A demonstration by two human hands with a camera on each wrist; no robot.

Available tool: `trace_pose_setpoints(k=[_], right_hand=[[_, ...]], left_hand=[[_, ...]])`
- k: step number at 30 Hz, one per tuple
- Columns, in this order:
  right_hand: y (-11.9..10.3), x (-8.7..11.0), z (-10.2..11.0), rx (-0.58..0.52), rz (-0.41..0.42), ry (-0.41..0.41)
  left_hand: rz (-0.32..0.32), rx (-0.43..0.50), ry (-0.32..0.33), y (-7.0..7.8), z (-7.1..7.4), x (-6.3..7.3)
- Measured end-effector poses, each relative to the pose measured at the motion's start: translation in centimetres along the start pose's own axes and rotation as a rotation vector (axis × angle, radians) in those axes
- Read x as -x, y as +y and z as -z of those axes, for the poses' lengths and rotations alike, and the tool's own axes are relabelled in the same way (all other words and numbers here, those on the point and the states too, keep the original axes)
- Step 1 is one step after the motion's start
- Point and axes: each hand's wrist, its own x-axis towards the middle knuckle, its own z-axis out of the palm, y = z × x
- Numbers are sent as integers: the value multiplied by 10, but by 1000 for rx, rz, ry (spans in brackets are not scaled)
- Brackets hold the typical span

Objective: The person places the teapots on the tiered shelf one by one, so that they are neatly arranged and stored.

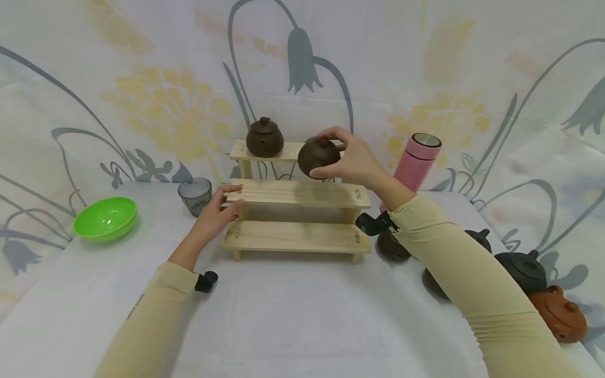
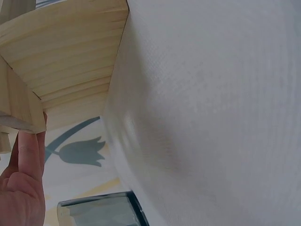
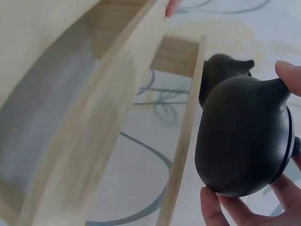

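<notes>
A three-tier wooden display stand (image 1: pixel 298 195) stands upright on the table. My right hand (image 1: pixel 352 160) holds a dark brown teapot (image 1: pixel 317 156) at the right part of the top tier, fingers and thumb spread around its body. In the right wrist view the thumb lies at the spout of this teapot (image 3: pixel 240 141), and its underside faces the top board. A second brown teapot (image 1: pixel 264 139) sits on the left of the top tier. My left hand (image 1: pixel 215 212) grips the left end of the middle tier; in the left wrist view its fingers (image 2: pixel 29 157) lie against the board's end.
Left of the stand are a grey glass cup (image 1: pixel 195 195) and a bright green bowl (image 1: pixel 105 218). A pink flask (image 1: pixel 416 165) stands behind my right forearm. Several more teapots, including a black one (image 1: pixel 522 270) and an orange-brown one (image 1: pixel 560 315), stand at the right, partly hidden by my sleeve.
</notes>
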Motion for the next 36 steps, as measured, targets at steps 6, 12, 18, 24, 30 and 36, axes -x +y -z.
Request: trace_pose_setpoints(k=[6, 12, 18, 24, 30, 36], right_hand=[[6, -20, -5, -36, -56, 31], [11, -37, -8, -68, -45, 44], [17, -39, -16, -69, -25, 121], [27, -33, -19, -39, 57, 145], [31, -35, -17, -82, 105, 108], [36, -29, -9, -88, 41, 69]], left_hand=[[-1, 12, -3, 0, -1, 1], [0, 10, 8, 1, -2, 0], [4, -2, 13, 1, 0, 0], [8, 4, 11, 0, 0, 0], [6, -8, 17, 1, 1, 0], [7, -4, 10, 1, 0, 0]])
